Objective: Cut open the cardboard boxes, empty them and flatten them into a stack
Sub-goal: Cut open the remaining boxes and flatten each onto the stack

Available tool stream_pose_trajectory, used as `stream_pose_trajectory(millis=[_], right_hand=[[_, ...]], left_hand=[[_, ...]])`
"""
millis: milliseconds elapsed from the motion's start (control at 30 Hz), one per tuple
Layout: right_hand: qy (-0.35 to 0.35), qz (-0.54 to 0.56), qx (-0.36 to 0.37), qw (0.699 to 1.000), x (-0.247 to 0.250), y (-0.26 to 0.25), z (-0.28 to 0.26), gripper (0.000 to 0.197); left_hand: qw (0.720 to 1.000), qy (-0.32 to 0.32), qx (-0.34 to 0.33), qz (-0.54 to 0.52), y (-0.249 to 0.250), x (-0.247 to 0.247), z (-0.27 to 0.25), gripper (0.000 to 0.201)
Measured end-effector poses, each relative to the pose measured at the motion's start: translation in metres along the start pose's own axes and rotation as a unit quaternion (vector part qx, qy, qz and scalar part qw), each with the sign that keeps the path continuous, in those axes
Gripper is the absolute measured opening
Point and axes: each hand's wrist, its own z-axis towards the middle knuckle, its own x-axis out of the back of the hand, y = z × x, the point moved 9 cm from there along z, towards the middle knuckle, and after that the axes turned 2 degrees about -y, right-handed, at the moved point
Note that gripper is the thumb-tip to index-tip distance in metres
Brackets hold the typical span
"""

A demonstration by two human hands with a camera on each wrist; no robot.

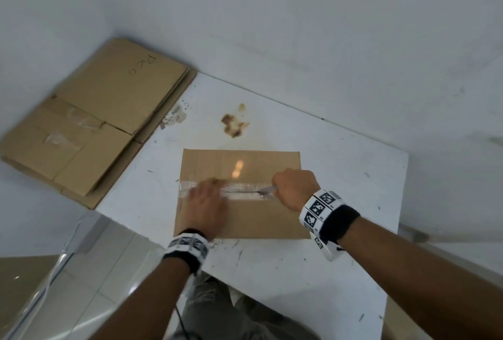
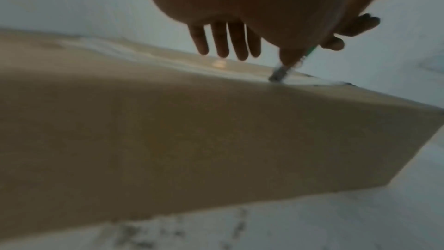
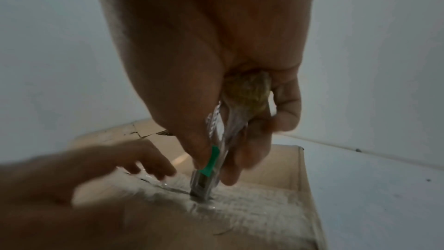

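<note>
A scuffed white table (image 1: 313, 271) with a brown stain, set against pale walls, carries a closed brown cardboard box (image 1: 261, 225) at frame centre. Its strip of clear glossy tape (image 1: 245, 194) runs left to right across the lid. The left hand (image 1: 205, 207) is laid flat on the lid, fingers straight. The right hand (image 1: 295, 188) is curled round a clear-bodied utility knife (image 3: 211, 161). Only the right wrist view shows its green slider and the blade sunk in the tape. A stack of flattened brown cardboard (image 1: 89, 122) lies at the upper left.
</note>
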Motion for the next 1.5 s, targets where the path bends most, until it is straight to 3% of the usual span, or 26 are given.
stream_pose_trajectory(millis=[33, 100, 167, 233, 400, 967, 1333, 1500], right_hand=[[-0.004, 0.001, 0.009, 1.0, -0.001, -0.003, -0.001, 0.011], [-0.012, 0.018, 0.02, 1.0, 0.003, 0.0, -0.003, 0.013], [-0.019, 0.053, -0.001, 0.998, 0.01, 0.023, -0.004, 0.017], [-0.019, 0.074, -0.035, 0.996, 0.009, 0.047, -0.008, 0.016], [-0.04, 0.059, -0.046, 0.996, -0.003, 0.061, -0.013, 0.016], [-0.059, 0.058, -0.074, 0.994, -0.002, 0.109, -0.017, 0.018], [-0.051, 0.133, -0.086, 0.986, -0.018, 0.134, -0.036, 0.02], [-0.031, 0.103, -0.063, 0.992, -0.049, 0.123, -0.046, 0.018]], left_hand=[[0.999, -0.026, -0.044, -0.006, 0.03, -0.011, -0.001, 0.046], [0.997, -0.058, -0.05, -0.015, 0.057, -0.032, -0.002, 0.066], [0.998, -0.049, -0.039, -0.003, 0.059, -0.046, -0.004, 0.087], [0.998, -0.037, -0.044, 0.01, 0.055, -0.051, -0.003, 0.092], [0.999, -0.006, -0.048, 0.013, 0.058, -0.048, 0.002, 0.093], [0.998, -0.017, -0.063, 0.017, 0.057, -0.048, 0.005, 0.094], [0.995, 0.001, -0.105, -0.004, 0.044, -0.038, 0.009, 0.088], [0.998, 0.022, -0.044, 0.025, 0.052, -0.036, 0.025, 0.075]])
